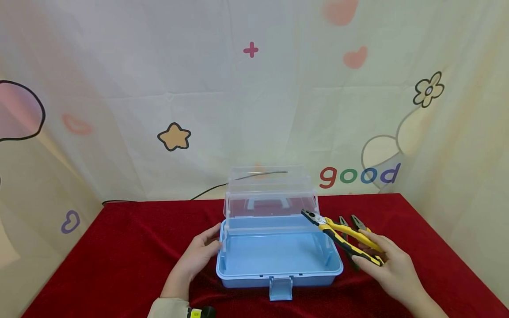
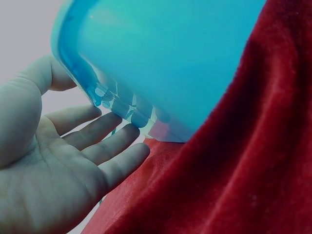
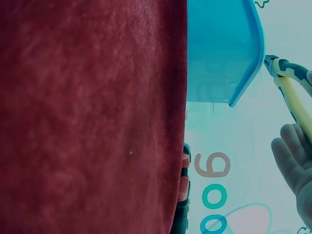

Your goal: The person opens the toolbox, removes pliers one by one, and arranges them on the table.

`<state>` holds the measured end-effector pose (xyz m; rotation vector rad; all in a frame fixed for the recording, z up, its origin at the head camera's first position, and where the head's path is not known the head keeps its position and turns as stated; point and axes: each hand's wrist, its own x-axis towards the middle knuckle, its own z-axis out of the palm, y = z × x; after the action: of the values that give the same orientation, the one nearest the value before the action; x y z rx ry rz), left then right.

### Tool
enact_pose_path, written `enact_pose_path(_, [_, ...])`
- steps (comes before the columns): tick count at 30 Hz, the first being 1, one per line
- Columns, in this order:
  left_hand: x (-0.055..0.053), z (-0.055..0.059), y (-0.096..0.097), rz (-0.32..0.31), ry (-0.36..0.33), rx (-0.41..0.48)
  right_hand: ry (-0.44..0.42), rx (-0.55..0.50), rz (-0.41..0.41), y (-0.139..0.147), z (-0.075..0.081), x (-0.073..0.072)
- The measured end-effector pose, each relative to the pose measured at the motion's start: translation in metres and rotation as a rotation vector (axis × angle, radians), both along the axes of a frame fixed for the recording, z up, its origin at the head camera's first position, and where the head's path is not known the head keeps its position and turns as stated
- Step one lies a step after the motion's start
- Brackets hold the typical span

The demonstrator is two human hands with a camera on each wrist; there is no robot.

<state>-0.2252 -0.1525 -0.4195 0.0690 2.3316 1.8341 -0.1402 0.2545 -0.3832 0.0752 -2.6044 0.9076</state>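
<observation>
A light blue toolbox [image 1: 280,254] with its clear lid [image 1: 272,194] raised stands on the red cloth, its tray bare inside. At its left side my left hand [image 1: 200,254] touches the rim; in the left wrist view the fingers [image 2: 114,153] lie fairly straight along the outer wall. My right hand [image 1: 391,267] grips yellow-and-black pliers [image 1: 338,236] by the handles. Their metal head points left over the toolbox's right rear corner, with the handles spread. Behind that hand lie two more pliers, one [image 1: 343,221] beside the toolbox and another [image 1: 358,222] farther right, both partly hidden.
Red velvet cloth [image 1: 139,247] covers the table. A printed white curtain [image 1: 199,110] hangs behind and at both sides. Along the back edge runs a thin black cable [image 1: 210,189]. The toolbox's latch [image 1: 280,288] hangs down at the front.
</observation>
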Motion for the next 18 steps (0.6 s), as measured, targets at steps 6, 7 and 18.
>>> enact_pose_path(6, [0.0, 0.0, 0.0, -0.001, -0.002, 0.005, 0.001, 0.009, -0.013, 0.004, -0.001, 0.001])
enact_pose_path(7, [0.0, 0.0, 0.0, -0.002, -0.002, 0.006, 0.004, 0.01, -0.015, 0.005, -0.001, 0.001])
enact_pose_path(18, [0.0, 0.0, 0.0, -0.001, 0.003, -0.002, 0.004, 0.014, -0.045, 0.013, -0.002, 0.001])
